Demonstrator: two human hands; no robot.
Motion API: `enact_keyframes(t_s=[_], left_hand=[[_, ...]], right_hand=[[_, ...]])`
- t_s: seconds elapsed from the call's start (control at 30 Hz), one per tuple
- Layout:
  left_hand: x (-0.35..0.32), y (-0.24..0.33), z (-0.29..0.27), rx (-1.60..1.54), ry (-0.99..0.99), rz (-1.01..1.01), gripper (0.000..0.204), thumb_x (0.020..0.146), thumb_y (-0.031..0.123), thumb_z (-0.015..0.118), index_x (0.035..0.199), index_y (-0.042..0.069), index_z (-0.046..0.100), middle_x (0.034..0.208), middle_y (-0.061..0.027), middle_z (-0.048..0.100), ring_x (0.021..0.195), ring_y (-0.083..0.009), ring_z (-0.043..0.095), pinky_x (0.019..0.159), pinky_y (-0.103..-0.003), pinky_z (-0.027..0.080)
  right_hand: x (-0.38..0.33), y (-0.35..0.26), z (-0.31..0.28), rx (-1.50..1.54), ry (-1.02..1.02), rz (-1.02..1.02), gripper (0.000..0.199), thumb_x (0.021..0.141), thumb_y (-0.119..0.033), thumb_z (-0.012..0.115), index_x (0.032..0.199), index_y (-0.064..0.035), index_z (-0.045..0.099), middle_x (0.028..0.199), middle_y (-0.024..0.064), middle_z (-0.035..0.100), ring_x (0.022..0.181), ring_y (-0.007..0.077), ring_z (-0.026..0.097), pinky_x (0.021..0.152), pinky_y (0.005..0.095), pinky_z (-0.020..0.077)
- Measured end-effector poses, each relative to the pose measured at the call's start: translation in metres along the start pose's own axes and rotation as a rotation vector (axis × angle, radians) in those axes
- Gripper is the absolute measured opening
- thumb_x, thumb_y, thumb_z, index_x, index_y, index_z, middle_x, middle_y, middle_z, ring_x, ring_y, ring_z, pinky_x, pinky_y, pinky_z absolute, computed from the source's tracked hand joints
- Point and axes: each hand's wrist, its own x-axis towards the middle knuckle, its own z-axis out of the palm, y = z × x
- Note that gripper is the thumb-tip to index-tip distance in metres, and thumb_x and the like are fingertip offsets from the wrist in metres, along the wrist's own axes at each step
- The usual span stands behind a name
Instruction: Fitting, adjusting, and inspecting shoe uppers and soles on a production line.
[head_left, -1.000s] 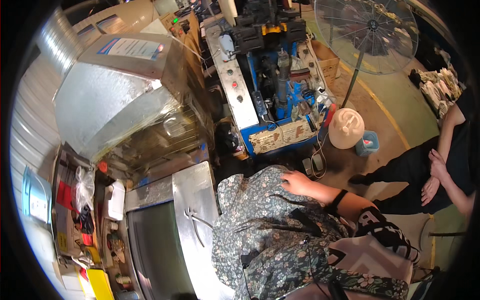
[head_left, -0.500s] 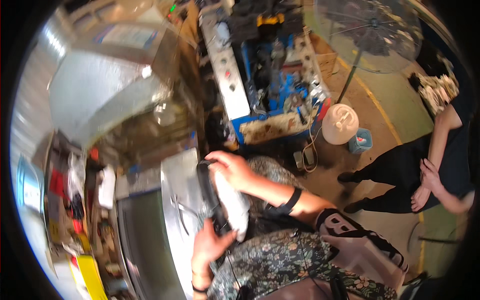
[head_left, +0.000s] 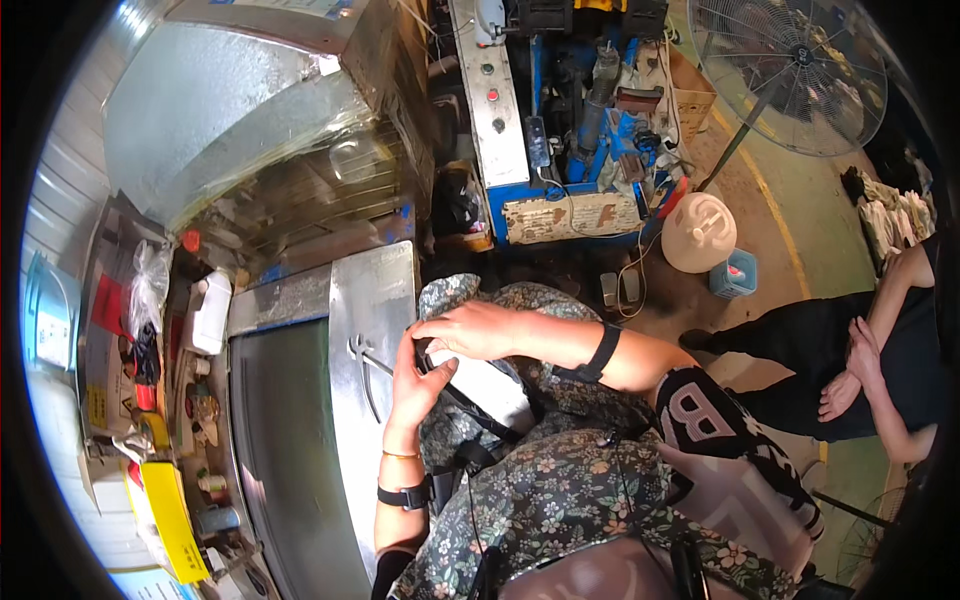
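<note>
Whereas they sit apart half a second ago, left hand (head_left: 415, 387) and right hand (head_left: 468, 331) now meet, fingers curled, exact grip hidden, at the black-edged white item (head_left: 492, 392), suggesting two-handed handling; item is before floral garment (head_left: 560, 485), near metal plate (head_left: 368, 288).

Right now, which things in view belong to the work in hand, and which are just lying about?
Work in hand, as far as I can judge:
left hand and right hand, close together
white item at the hands, partly hidden, kind unclear

Lying about:
metal tool on the ledge
fan
pale jug
blue bucket
yellow box
</note>
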Motion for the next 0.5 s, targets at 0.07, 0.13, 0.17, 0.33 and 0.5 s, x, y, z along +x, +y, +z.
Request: enact_keyframes(t_s=[0.07,0.13,0.17,0.33,0.5], left_hand=[[0.002,-0.004,0.002,0.008,0.029,0.003,0.072,0.075,0.009,0.079,0.134,-0.004,0.042,0.126,-0.0133,0.055,0.115,-0.0225,0.054,0.100,-0.034,0.043],[0.002,-0.015,0.004,0.089,0.109,0.024,0.074,0.073,0.013,0.081,0.134,-0.004,0.042,0.127,-0.0162,0.054,0.116,-0.0258,0.054,0.099,-0.035,0.044],[0.005,-0.020,0.004,0.082,0.108,0.021,0.074,0.073,0.013,0.081,0.134,-0.004,0.042,0.127,-0.0162,0.054,0.116,-0.0258,0.054,0.099,-0.035,0.044],[0.021,-0.012,0.012,0.183,0.094,0.012,0.076,0.071,0.013,0.081,0.134,-0.003,0.042,0.134,-0.0200,0.049,0.123,-0.0307,0.050,0.104,-0.037,0.041],[0.017,-0.014,0.009,0.079,0.087,0.042,0.068,0.076,0.002,0.076,0.135,-0.002,0.041,0.115,-0.0098,0.058,0.102,-0.0171,0.057,0.091,-0.029,0.047]], right_hand=[[-0.003,0.013,0.015,0.135,0.074,0.075,0.049,0.090,-0.032,0.061,0.133,-0.0113,0.050,0.126,0.0212,0.059,0.113,0.0363,0.059,0.095,0.0458,0.0465],[-0.008,0.014,0.026,0.243,0.230,0.093,0.044,0.087,-0.027,0.066,0.125,-0.0074,0.055,0.117,0.0194,0.063,0.106,0.0352,0.062,0.089,0.0440,0.0497],[-0.009,0.018,0.029,0.257,0.290,0.108,0.039,0.087,-0.025,0.066,0.120,-0.0064,0.057,0.112,0.0183,0.066,0.101,0.0350,0.065,0.086,0.0429,0.0514],[-0.014,0.034,0.031,0.048,0.535,0.008,0.021,0.090,-0.019,0.063,0.105,-0.0049,0.062,0.089,0.0133,0.069,0.081,0.0323,0.069,0.068,0.0376,0.0544],[-0.024,0.043,-0.012,0.255,0.598,0.206,0.022,0.089,-0.009,0.066,0.110,-0.0032,0.060,0.091,0.0093,0.067,0.078,0.0170,0.066,0.070,0.0294,0.0543]])
